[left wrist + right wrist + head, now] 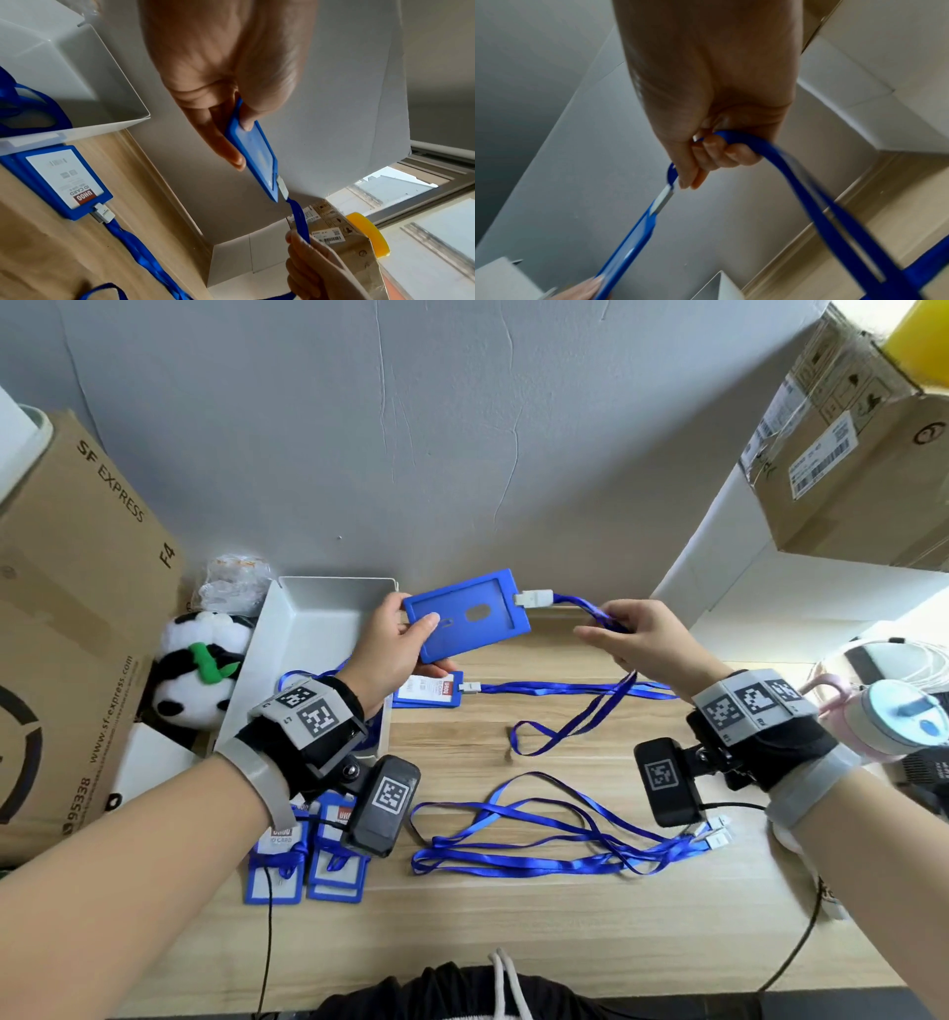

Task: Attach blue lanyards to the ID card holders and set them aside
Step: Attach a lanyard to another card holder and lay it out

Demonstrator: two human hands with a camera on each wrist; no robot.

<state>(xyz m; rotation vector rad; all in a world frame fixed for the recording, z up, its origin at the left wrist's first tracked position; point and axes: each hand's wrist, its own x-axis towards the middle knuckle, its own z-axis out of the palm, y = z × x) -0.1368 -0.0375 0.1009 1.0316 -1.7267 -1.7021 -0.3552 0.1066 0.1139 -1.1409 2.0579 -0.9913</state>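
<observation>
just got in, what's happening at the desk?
A person is fitting lanyards to badge holders. The left hand grips a blue ID card holder above the wooden desk; its white clip already sits on the holder's end. The right hand holds that blue lanyard just behind the clip. One finished holder lies below, spare lanyards and more holders wait nearer.

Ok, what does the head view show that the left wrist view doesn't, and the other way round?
Head only: the loose lanyards on the table, the bare holders near the left wrist, the panda.
Left wrist only: the window and the held holder edge-on.
Both: the left hand gripping that holder, its clip attached, the right hand pinching the lanyard, a finished holder beside the tray.
</observation>
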